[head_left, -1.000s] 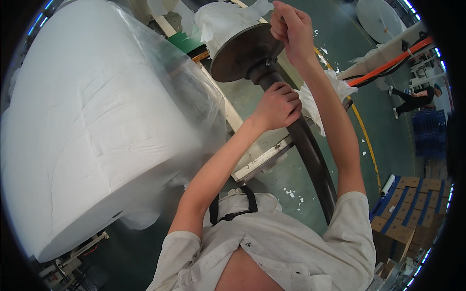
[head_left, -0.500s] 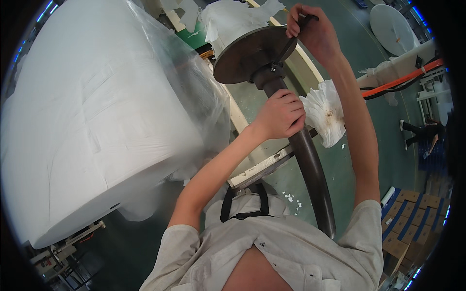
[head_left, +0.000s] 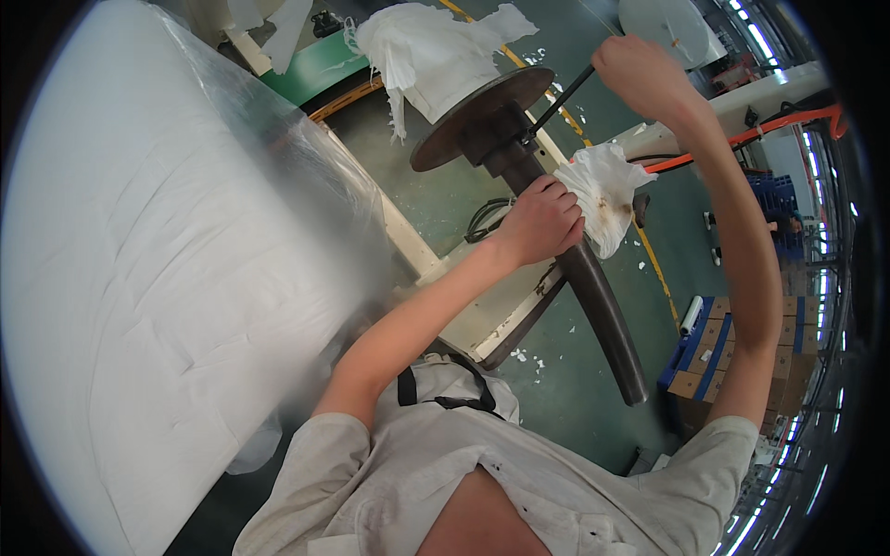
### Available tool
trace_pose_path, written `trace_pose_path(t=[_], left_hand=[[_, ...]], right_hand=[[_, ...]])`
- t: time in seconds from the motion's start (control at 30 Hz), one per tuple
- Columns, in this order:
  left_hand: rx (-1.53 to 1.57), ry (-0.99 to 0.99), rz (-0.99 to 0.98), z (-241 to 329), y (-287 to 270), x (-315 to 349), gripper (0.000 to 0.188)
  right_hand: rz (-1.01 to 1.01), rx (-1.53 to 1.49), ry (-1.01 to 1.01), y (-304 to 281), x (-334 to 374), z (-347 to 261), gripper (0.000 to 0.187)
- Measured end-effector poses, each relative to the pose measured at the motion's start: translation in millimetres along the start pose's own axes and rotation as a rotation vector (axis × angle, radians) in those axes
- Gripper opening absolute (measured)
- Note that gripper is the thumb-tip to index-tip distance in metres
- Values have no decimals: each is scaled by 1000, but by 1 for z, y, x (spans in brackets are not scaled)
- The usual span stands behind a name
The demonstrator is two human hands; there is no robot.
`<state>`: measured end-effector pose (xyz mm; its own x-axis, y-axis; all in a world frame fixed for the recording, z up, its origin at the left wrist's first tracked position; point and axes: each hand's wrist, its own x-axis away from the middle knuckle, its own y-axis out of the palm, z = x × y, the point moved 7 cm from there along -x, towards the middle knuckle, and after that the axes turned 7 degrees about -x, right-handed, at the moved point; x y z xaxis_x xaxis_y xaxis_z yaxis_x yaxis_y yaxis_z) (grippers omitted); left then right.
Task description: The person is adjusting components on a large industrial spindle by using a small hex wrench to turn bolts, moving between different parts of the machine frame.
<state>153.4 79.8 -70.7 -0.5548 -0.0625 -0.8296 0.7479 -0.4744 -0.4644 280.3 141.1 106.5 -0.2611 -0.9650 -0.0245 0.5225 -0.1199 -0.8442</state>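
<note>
A dark metal shaft (head_left: 604, 315) slants across the middle, with a round flange disc (head_left: 443, 137) and a collar (head_left: 493, 139) at its far end. My left hand (head_left: 542, 221) is wrapped round the shaft below the collar. At the upper right, my right hand (head_left: 640, 79) is closed on the outer end of a thin dark wrench (head_left: 563, 100). The wrench's other end meets the collar at a bolt; how it seats there is too small to make out. White torn sheeting (head_left: 426, 51) covers the part beyond the disc. Beside the shaft hangs a crumpled, stained white sheet (head_left: 598, 199).
A huge white roll in clear film (head_left: 185, 278) fills the left side. Under the shaft is a cream machine frame (head_left: 501, 324), with a green surface (head_left: 315, 69) behind. An orange hose (head_left: 742, 139) runs at right. Stacked cartons (head_left: 695, 371) stand lower right; white scraps dot the floor.
My right hand has swung outward to the right, and the wrench's outer end has moved with it. My left hand keeps its grip on the shaft. The whole view has tilted and shifted.
</note>
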Motion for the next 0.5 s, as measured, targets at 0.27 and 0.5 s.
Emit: trace_pose_path(t=[0.27,0.5], left_hand=[[81,12,67,0,-4,1,15],[76,14,57,-3,-3,1,14]], right_hand=[[-53,-33,325,-3,-25,-16,24],[383,86,298,-30,24,-55,31]])
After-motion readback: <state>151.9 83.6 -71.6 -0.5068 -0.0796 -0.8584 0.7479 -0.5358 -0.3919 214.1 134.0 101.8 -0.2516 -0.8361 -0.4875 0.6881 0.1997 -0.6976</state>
